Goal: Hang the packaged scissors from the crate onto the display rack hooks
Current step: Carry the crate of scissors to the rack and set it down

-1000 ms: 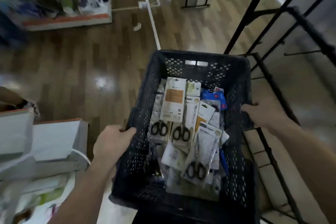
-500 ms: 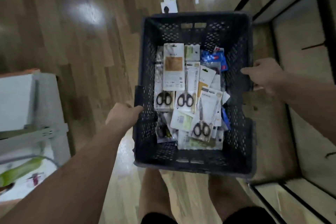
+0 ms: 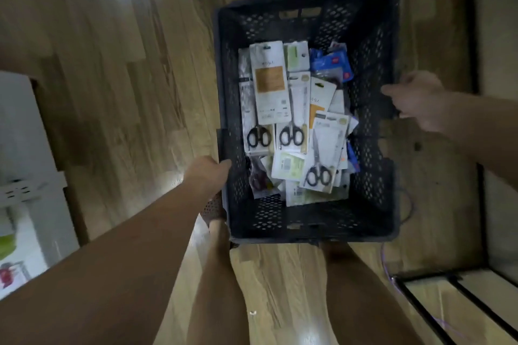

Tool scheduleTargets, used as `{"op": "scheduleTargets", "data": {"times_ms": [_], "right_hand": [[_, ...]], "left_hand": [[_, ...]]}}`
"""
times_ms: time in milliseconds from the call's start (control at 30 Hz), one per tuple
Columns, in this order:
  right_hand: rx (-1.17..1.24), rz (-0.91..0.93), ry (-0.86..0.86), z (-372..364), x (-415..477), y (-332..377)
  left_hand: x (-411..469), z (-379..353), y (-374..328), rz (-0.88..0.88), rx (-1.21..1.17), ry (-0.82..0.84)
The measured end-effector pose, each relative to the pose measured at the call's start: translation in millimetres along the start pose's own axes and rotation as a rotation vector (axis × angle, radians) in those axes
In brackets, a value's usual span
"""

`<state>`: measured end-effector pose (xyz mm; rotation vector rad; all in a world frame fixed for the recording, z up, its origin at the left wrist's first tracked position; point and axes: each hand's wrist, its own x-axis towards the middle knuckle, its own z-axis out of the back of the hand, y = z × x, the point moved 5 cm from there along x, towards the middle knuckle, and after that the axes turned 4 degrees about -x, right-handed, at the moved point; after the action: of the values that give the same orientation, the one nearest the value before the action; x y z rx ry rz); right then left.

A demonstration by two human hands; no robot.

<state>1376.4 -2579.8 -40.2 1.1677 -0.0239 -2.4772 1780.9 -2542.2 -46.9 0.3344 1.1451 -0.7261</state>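
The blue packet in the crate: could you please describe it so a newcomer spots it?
Start at the black crate. Look in its far right corner, beside the packaged scissors. The blue packet is crumpled blue with a red spot, unlike their flat white cards.

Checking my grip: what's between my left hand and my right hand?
In the head view, the black crate holding the packaged scissors lies between the left hand and the right hand.

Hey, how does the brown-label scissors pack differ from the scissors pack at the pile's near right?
The brown-label pack lies straight along the crate; the near-right pack lies tilted. The brown-label pack shows only handles; the near-right pack shows its blades too. Both have black handles pointing toward the crate's near end.
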Motion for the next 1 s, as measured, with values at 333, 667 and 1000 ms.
{"op": "scheduleTargets", "data": {"times_ms": [333,667,1000], "right_hand": [[-0.143,0.017,0.287,34,-222,-51],[-0.228,0.186,0.233,106,-463,-13],[-0.117,0.383,0.086,164,-591,-15]], "left_hand": [[-159,79,-32,-0.288,0.226,0.077],[-388,186,-111,-0.887,0.371,-0.114],[-514,161,-94,-1.03,0.559,-0.057]]}}
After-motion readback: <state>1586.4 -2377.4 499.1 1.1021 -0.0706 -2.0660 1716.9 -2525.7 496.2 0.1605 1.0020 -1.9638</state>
